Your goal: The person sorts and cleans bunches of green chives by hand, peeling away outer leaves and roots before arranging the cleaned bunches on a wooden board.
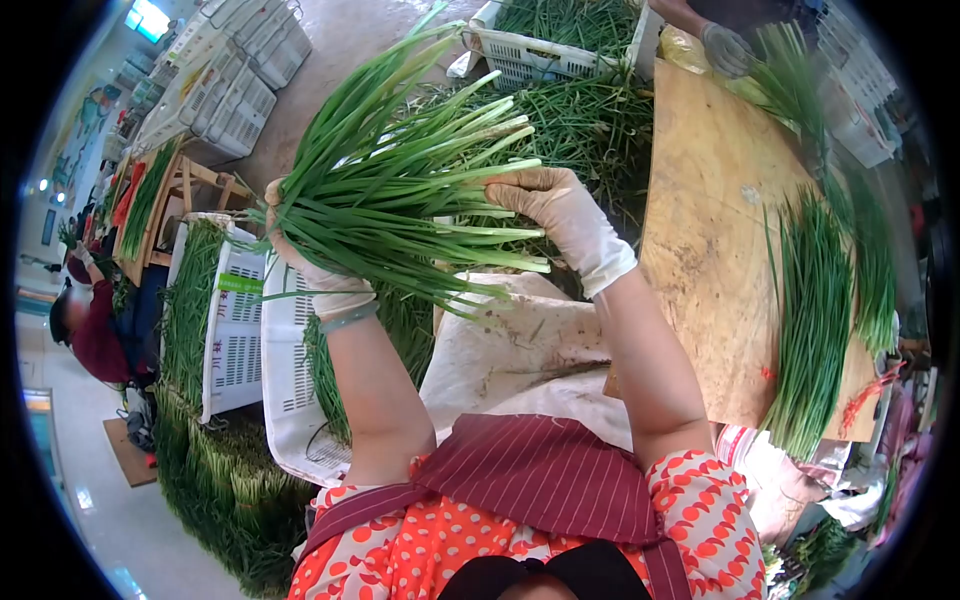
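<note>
A loose, fanned-out bunch of garlic chives [390, 190] is held up in front of me, its pale stem ends pointing right. My left hand [320, 275], in a thin whitish glove, is closed around the leafy side of the bunch, with part of its fingers behind the leaves. On the stem side, my right hand [565, 215], gloved the same way, pinches at a few stalks with thumb and fingers together. Exactly how many stalks it grips cannot be made out. Beneath the bunch, pale sacking [520, 335] covers my lap area.
On the right, a wooden board [710, 230] carries chive bundles [812, 320]; a co-worker's gloved hand [728, 50] holds chives at its far end. White crates [232, 350] of chives stand left. Loose chives [595, 130] are heaped ahead, and another person [100, 320] works far left.
</note>
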